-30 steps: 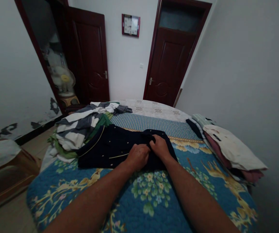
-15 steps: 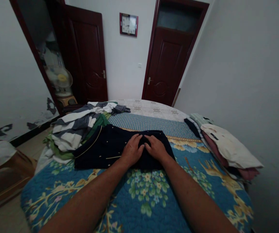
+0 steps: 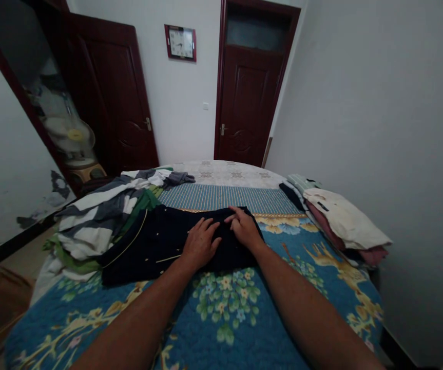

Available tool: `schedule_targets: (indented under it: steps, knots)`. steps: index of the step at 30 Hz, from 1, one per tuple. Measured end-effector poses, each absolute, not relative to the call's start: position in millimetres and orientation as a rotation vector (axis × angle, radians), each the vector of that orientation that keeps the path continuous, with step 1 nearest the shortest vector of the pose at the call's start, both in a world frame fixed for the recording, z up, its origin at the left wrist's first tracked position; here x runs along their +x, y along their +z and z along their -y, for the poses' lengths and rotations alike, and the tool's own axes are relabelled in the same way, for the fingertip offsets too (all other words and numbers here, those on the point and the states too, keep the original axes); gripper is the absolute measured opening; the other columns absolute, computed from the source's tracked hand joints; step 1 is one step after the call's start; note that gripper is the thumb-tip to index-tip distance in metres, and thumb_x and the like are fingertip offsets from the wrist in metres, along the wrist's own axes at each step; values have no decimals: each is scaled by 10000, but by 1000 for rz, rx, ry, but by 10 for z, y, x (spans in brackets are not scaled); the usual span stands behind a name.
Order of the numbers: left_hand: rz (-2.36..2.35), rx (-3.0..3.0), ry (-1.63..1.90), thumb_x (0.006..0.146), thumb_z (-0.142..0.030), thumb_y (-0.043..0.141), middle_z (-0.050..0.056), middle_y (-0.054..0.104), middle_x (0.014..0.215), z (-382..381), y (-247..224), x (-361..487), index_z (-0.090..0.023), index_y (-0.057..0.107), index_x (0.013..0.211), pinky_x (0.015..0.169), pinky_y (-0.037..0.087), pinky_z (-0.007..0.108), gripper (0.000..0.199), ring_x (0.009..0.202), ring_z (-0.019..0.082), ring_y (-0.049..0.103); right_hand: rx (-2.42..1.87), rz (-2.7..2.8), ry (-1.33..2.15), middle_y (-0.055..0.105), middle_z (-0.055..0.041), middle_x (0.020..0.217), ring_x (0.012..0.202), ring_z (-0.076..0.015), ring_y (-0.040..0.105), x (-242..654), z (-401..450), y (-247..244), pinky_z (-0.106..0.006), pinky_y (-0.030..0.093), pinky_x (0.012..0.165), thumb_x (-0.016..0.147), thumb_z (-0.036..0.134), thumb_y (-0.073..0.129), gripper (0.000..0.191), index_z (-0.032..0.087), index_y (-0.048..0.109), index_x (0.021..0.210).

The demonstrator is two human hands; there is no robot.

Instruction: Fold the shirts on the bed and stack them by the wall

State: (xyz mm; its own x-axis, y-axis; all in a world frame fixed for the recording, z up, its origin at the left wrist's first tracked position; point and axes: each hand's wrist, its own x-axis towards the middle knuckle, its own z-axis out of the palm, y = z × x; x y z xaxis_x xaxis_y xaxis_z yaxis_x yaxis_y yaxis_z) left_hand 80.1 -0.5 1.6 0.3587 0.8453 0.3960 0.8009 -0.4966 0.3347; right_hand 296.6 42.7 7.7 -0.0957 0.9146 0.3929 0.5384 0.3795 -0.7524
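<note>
A dark navy garment (image 3: 155, 241) with thin yellow piping and small buttons lies spread on the blue floral bedspread (image 3: 229, 318). My left hand (image 3: 200, 242) rests flat on its right part, fingers spread. Beside it, my right hand (image 3: 244, 227) presses palm down on the garment's right edge, fingers slightly apart. Neither hand grips the cloth.
A heap of striped grey-white and green clothes (image 3: 101, 216) lies left of the garment. A folded stack of clothes (image 3: 340, 223) sits at the bed's right edge by the wall. Two dark red doors (image 3: 246, 103), a wall clock (image 3: 180, 43) and a fan (image 3: 69, 139) stand beyond.
My hands went from pinching the garment's folded edge to lying flat on it. The view has swung to the right, shifting the room leftward in frame.
</note>
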Motion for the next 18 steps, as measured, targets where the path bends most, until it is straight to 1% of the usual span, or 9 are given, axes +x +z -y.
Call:
schedule_targets:
  steps: [2, 5, 8, 10, 12, 14, 18]
  knots:
    - [-1563, 2541, 742, 995, -332, 673, 156, 642, 1568, -5, 12, 789, -202, 692, 1455, 1292, 392, 586, 478, 1560, 390, 480, -1420, 1678, 327, 818, -74, 1173, 1074, -213, 749, 3122, -492, 125, -380, 530, 1114, 961, 122, 439, 583, 167, 624, 1512]
    - [-1607, 2548, 728, 999, -327, 658, 179, 684, 1506, -23, 16, 787, -159, 726, 1399, 1297, 382, 560, 438, 1526, 381, 519, -1608, 1765, 91, 750, -160, 1375, 1309, -262, 676, 3313, -551, 73, -398, 446, 1218, 997, 149, 471, 495, 117, 685, 1442]
    - [-1661, 2532, 794, 1015, -344, 636, 203, 708, 1447, 8, 97, 805, -140, 752, 1334, 1260, 408, 575, 395, 1479, 383, 552, -1699, 1944, 23, 670, -207, 1502, 1433, -303, 599, 3371, -567, -106, -432, 385, 1276, 1035, 229, 517, 449, 95, 703, 1422]
    - [-1667, 2551, 852, 1024, -372, 633, 206, 697, 1451, 78, 203, 827, -145, 747, 1330, 1197, 452, 574, 397, 1450, 390, 557, -1712, 1968, 28, 624, -209, 1562, 1486, -309, 554, 3368, -584, -205, -449, 362, 1296, 1031, 248, 543, 481, 96, 673, 1470]
    - [-1610, 2608, 868, 1023, -399, 650, 193, 692, 1443, 186, 320, 865, -162, 729, 1359, 1127, 482, 557, 418, 1397, 384, 575, -1696, 1911, 74, 599, -192, 1595, 1511, -287, 532, 3393, -622, -241, -430, 356, 1305, 1013, 230, 552, 535, 102, 629, 1526]
    - [-1480, 2684, 795, 1005, -425, 691, 163, 706, 1403, 316, 407, 926, -196, 712, 1392, 1083, 487, 538, 450, 1325, 364, 601, -1687, 1798, 170, 625, -164, 1576, 1488, -252, 559, 3483, -675, -220, -391, 384, 1286, 999, 210, 535, 553, 122, 626, 1537]
    - [-1121, 2801, 464, 911, -520, 809, 117, 724, 1322, 539, 425, 1105, -264, 701, 1420, 1047, 487, 513, 580, 1236, 342, 619, -1747, 1614, 294, 750, -122, 1401, 1319, -218, 691, 3784, -774, -144, -366, 506, 1167, 997, 178, 441, 510, 172, 733, 1416]
